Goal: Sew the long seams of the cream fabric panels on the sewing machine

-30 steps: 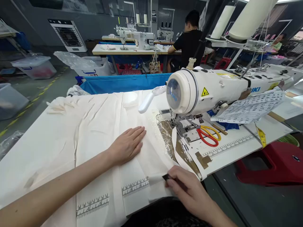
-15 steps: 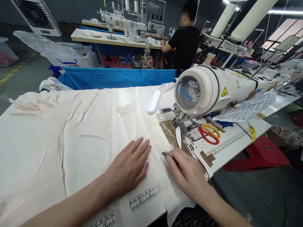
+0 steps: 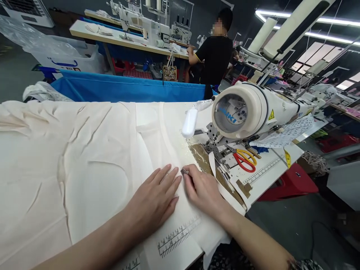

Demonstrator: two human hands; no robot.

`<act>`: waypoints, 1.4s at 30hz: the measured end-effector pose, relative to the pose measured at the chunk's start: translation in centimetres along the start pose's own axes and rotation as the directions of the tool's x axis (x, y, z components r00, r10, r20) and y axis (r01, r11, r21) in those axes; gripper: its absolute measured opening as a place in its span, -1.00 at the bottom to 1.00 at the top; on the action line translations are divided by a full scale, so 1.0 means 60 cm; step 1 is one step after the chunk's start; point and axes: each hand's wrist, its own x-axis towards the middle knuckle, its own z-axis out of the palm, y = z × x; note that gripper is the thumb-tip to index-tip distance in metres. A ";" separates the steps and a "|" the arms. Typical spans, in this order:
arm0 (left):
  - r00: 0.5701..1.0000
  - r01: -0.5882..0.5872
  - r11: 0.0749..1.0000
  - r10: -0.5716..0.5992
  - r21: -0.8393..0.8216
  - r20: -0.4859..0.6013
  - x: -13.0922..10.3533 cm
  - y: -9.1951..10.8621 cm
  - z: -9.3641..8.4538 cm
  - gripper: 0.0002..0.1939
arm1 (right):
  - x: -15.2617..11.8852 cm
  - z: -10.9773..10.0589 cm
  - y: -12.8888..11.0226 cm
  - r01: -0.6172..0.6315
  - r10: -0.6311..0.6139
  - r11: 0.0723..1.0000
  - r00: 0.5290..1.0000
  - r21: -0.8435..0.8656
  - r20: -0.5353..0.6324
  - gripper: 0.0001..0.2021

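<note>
Right grip [image 3: 203, 190]: closed, pinching the small dark flat piece [image 3: 184, 171] at its fingertips
Left grip [image 3: 156, 198]: open, palm down on the wide cream cloth [image 3: 107, 183]
Piece: just right of the left fingertips
Cloth: beneath both grips, spread leftward over the white surface [image 3: 260, 183]

The cloth [image 3: 105, 182] is off-white and thin, spread wide over the table [image 3: 260, 185], with ruler marks showing through near its close edge. Bunched folds gather at its far left, long creases run down the left part, and a loose end hangs off the near edge. The piece [image 3: 184, 171] is small, dark and flat, mostly hidden in the grip, low over the cloth.
</note>
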 end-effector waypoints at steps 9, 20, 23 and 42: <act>0.999 0.003 1.000 -0.004 -0.010 -0.032 0.003 0.000 -0.003 -0.54 | 0.007 0.004 -0.002 0.001 0.000 0.999 1.000 -0.041 0.022 -0.83; 1.000 -0.021 0.999 0.021 0.045 0.012 0.005 -0.002 -0.002 -0.56 | 0.004 -0.007 -0.001 0.004 -0.004 1.000 0.998 -0.016 0.057 -0.86; 1.000 -0.015 0.999 0.015 0.035 0.014 0.004 -0.001 -0.003 -0.56 | -0.013 -0.018 0.010 0.010 -0.011 1.000 0.997 0.019 0.073 -0.88; 0.995 -0.054 0.998 0.051 0.031 0.089 0.003 0.007 -0.015 -0.55 | -0.020 -0.008 0.001 -0.011 0.013 1.000 0.998 -0.026 0.058 -0.86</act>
